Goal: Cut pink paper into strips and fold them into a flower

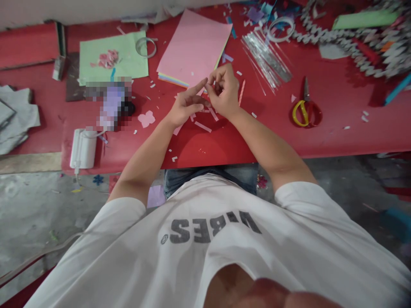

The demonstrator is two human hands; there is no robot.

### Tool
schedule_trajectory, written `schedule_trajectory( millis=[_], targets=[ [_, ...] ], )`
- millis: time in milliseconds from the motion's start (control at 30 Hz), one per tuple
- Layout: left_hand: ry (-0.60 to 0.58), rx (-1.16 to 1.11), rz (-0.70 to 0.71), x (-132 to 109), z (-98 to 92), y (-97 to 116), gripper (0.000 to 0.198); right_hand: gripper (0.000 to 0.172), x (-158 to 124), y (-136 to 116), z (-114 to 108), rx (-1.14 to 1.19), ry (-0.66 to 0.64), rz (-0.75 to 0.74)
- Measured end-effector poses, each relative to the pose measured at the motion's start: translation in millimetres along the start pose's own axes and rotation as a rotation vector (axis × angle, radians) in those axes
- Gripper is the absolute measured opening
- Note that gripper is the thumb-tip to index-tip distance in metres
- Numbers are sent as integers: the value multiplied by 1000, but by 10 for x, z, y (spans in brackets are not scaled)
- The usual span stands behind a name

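Note:
My left hand (188, 106) is held over the red table with its index finger stretched out and its thumb apart from it. My right hand (224, 90) is closed in a pinch at the tip of that index finger. Whatever lies between those fingertips is too small to make out. Thin pink paper strips (203, 126) lie on the table just below the hands. Behind them is a stack of coloured paper (194, 47) with a pink sheet on top. A pink-and-white striped stick (242, 90) lies beside my right hand.
Scissors (306, 107) with yellow and red handles lie to the right, near silvery strips (266, 60) and a tape roll (281, 29). On the left are a green sheet (128, 51) bearing pink curled pieces (109, 59), a pink cutout (147, 119) and a white power bank (83, 149).

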State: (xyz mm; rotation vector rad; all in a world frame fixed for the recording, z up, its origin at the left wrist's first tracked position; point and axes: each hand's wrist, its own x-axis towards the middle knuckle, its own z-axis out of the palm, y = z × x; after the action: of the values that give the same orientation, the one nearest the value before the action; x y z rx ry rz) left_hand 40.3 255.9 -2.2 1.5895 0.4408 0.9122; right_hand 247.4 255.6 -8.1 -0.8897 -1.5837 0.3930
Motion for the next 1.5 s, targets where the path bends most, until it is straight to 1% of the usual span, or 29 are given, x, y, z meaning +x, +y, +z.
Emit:
schedule_trajectory(
  millis=[100,233,433,567,700,800,900,1067,1167,1367,1500],
  targets=[
    [-12,5,12,-1,14,3,87,49,2,-39,11,-4,36,-24],
    [11,-9,11,-4,30,40,91,48,12,-108,17,-1,57,-10],
    [32,-42,1,-2,75,177,78,49,30,-234,-14,-15,-1,24],
    [38,-41,-8,-4,90,217,73,51,34,-228,-22,-16,-26,43],
    [34,-21,2,9,76,170,73,54,25,-152,-21,-4,-29,70],
    [29,-6,22,14,48,106,77,57,17,-123,-18,0,-8,45],
    [45,-4,23,6,18,52,82,56,14,-149,-6,7,12,29],
    [57,-26,59,7,-6,-7,78,57,15,-199,16,57,0,67],
    [55,-43,79,27,6,-14,78,58,6,-201,5,61,-5,46],
    [71,-19,41,33,37,24,72,55,-13,-188,-23,-19,16,-8],
    [65,-30,43,25,32,11,76,49,-22,-147,5,14,39,-19]
  ],
)
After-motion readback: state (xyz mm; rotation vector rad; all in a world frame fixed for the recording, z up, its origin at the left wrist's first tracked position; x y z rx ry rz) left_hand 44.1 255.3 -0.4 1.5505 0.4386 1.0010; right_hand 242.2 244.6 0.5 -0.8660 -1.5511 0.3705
